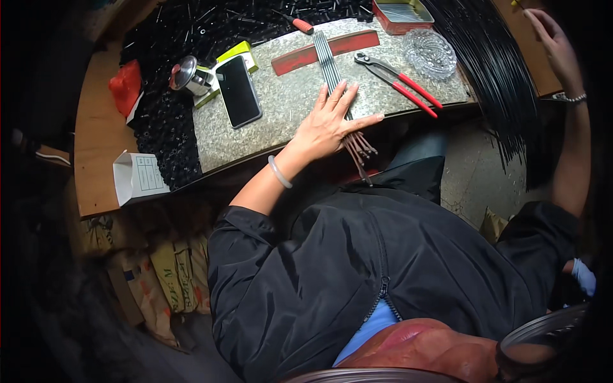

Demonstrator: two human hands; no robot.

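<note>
My left hand (329, 121) lies flat, fingers spread, on a small bundle of thin metal rods (329, 64) that runs across the speckled metal plate (281, 108) and sticks out over its near edge. A pale bangle circles that wrist. My right hand (552, 41) is stretched far to the upper right, fingers apart, at the top of a thick sheaf of long black rods (495, 70); whether it grips any of them is not visible. A beaded bracelet sits on that wrist.
On the plate lie a black phone (238, 90), red-handled pliers (402, 80), a red flat bar (325, 52), a glass ashtray (429, 52) and a red tin (402, 14). Small black parts (166, 121) cover the bench at left, by a white box (137, 177).
</note>
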